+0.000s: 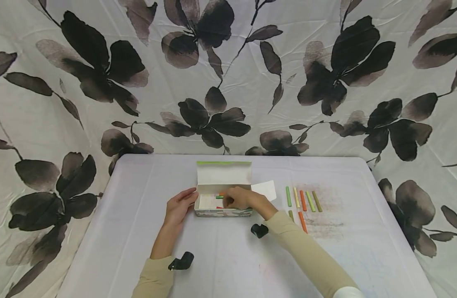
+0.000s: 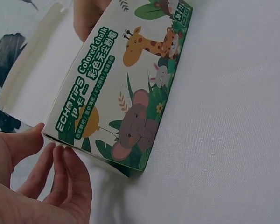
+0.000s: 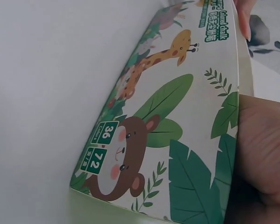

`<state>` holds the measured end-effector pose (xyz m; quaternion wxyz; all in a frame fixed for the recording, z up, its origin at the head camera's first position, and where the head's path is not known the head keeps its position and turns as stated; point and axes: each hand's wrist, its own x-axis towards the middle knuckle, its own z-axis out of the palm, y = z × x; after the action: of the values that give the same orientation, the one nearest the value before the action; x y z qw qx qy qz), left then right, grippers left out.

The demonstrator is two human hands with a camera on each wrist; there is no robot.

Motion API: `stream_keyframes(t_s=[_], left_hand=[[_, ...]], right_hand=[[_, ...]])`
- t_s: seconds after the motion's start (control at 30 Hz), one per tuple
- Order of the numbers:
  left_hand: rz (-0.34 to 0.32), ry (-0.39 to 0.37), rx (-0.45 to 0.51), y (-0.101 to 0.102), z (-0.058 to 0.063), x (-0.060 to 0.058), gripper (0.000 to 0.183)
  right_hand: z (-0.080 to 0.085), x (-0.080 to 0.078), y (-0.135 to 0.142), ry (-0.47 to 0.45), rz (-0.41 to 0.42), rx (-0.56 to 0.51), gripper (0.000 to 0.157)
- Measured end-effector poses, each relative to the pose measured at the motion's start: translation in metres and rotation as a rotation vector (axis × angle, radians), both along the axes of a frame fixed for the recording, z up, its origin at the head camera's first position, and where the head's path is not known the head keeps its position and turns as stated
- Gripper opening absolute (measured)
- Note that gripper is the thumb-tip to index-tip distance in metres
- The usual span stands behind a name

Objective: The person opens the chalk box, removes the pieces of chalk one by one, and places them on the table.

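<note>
A colored chalk box (image 1: 223,213) printed with animals stands on the table, its lid (image 1: 223,173) raised at the back. My left hand (image 1: 177,207) holds the box's left end, thumb at the top corner and fingertips against the end panel (image 2: 60,149). Inside the box is my right hand (image 1: 237,198), fingers bent downward. Its fingertips are hidden by the front wall in the right wrist view, so whether they pinch a stick cannot be told. Just left of them, a green chalk stick (image 1: 219,197) and a bit of red chalk (image 1: 219,207) show inside the box.
Right of the box, several chalk sticks lie in two rows, among them a green one (image 1: 288,196), an orange one (image 1: 303,200) and an olive one (image 1: 317,201). Chalk smudges mark the white table (image 1: 221,256). A side flap (image 1: 264,190) sticks out rightward.
</note>
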<state>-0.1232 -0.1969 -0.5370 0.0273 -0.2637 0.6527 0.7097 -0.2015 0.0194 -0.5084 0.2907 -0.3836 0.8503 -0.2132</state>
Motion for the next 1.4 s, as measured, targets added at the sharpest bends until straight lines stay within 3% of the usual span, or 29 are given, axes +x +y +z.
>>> stream_keyframes(t_s=[0.43,0.6,0.83,1.1,1.4], left_hand=[[-0.018,-0.006,-0.004,-0.001,0.0,0.002,0.042],[-0.019,0.0,-0.008,-0.002,0.0,0.002,0.041],[-0.027,0.009,-0.015,-0.001,-0.001,0.002,0.042],[-0.022,0.001,-0.021,0.0,0.0,0.001,0.042],[-0.022,-0.008,-0.014,-0.001,0.001,0.001,0.043]], right_hand=[[-0.006,0.002,0.007,0.072,-0.006,-0.148,0.01],[-0.004,0.005,0.015,0.065,-0.037,-0.282,0.009],[0.003,0.008,0.029,0.072,-0.157,-0.462,0.015],[0.015,0.007,0.049,0.036,-0.301,-0.529,0.019],[0.029,0.01,0.08,-0.095,-0.447,-0.591,0.028]])
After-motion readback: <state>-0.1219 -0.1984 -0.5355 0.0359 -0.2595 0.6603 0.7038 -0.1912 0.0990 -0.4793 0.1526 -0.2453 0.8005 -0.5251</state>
